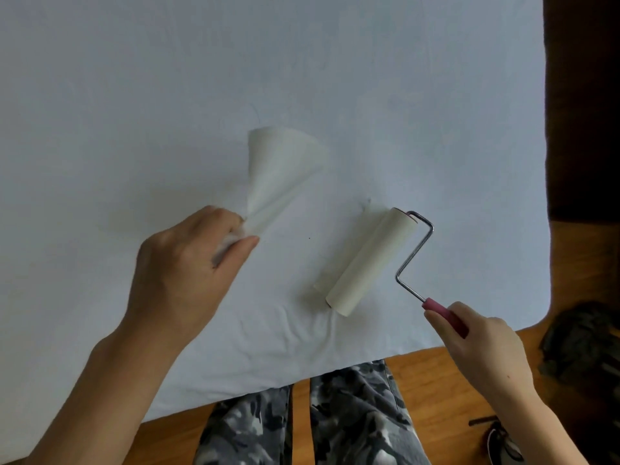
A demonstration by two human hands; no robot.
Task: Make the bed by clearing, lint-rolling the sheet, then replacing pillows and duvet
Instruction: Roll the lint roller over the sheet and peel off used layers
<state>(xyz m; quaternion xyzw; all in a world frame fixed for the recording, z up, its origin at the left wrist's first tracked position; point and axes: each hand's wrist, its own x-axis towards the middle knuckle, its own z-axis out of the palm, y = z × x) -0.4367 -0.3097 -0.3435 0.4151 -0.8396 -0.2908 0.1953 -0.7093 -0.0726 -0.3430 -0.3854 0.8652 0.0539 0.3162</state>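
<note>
While the sheet lies bare, this entry records a bed part-way through cleaning.

Sheet: white sheet (302, 78) spread over the bed, mostly flat, with creases gathered near the front edge just beside the roller.

Lint roller: lint roller (367, 260) resting on the sheet, its pale cylinder lying at an angle; a bent wire arm joins it to a pink handle (446, 317).

Right hand: right hand (486, 347) curled round the pink handle, holding the roller down on the sheet.

Left hand: left hand (188, 266) pinching the bunched end of a used adhesive sheet (278, 172), which fans out upward from the fingers and is apart from the roller (peeled off, it would seem).

Debris: one small dark speck (309, 238) on the sheet between the two hands; faint hair-like marks farther up, too fine to judge.

Surroundings: wooden floor (436, 380) at the bed's foot; patterned trousers (352, 414); a dark bundle (580, 347) at the right edge, not identifiable.

Progress, done: clearing appears complete, since no pillows or duvet show on the visible sheet.

Progress, in hand: lint-rolling, paused for a change of adhesive layer.

Progress, left: discarding the spent sheet, rolling the remaining area, then replacing pillows and duvet.
</note>
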